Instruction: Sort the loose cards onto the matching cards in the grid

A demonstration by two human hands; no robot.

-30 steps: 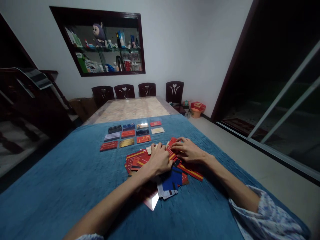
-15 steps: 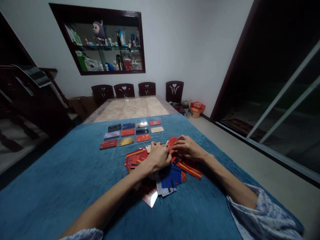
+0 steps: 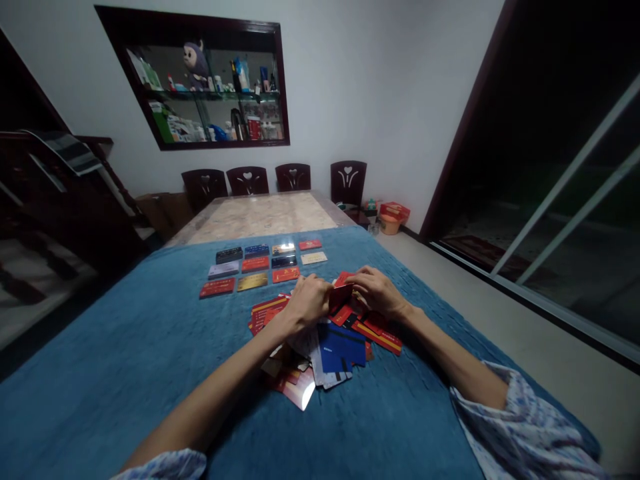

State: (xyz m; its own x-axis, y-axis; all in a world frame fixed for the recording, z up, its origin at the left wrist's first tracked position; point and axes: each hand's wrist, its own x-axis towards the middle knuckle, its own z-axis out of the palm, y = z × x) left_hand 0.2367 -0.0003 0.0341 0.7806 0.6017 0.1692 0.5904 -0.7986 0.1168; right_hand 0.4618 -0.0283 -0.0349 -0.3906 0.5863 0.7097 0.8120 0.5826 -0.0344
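My left hand [image 3: 309, 300] is closed, its thumb and fingers pinching the edge of a tilted dark-red card [image 3: 341, 300]. Facing it, my right hand [image 3: 377, 292] curls its fingers at the other end of the red card, with more red cards just beneath. Both hands are over a loose pile of cards. Red cards with yellow stripes [image 3: 380, 339] stick out under my right hand. Nearer to me are a blue card [image 3: 343, 348] and a shiny reddish card [image 3: 299, 392]. Part of the pile is hidden by my left hand and forearm.
Beyond the pile, cards lie in rows, among them a gold card [image 3: 253, 283], a lilac card [image 3: 223, 270] and a cream card [image 3: 313, 258]. A blue cloth [image 3: 125, 353] covers the near table. Dark chairs [image 3: 349, 181] stand at the far end.
My left hand has drawn up a red card, which now stands tilted between my hands. More of the blue card shows. My right hand has barely moved.
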